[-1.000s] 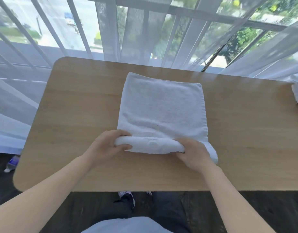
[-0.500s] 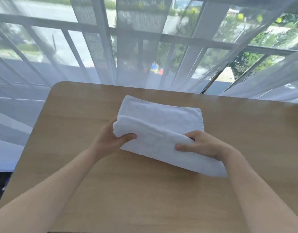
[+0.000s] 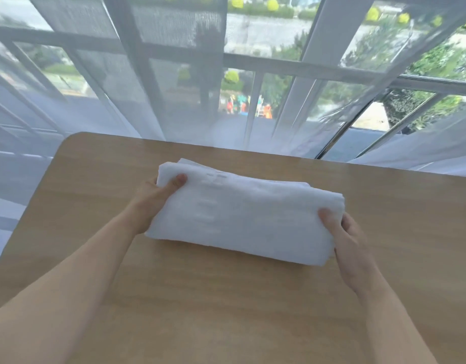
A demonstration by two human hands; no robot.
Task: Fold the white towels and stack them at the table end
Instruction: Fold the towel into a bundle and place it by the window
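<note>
A white towel [image 3: 242,216], folded into a thick oblong, lies across the middle of the wooden table [image 3: 226,298]. My left hand [image 3: 158,195] grips its left end, thumb on top and fingers hidden underneath. At the opposite end my right hand [image 3: 344,237] holds the towel the same way, thumb pressed on the top layer. The folded layers show along the far edge.
Sheer white curtains [image 3: 174,88] hang just beyond the table's far edge, in front of a railed window. The table's rounded left corner [image 3: 69,143] lies at the far left. Bare wood surrounds the towel on all sides.
The near half of the towel has been folded over the far half, making a thicker bundle. My hands have shifted out to its two ends, and the view has tilted upward.
</note>
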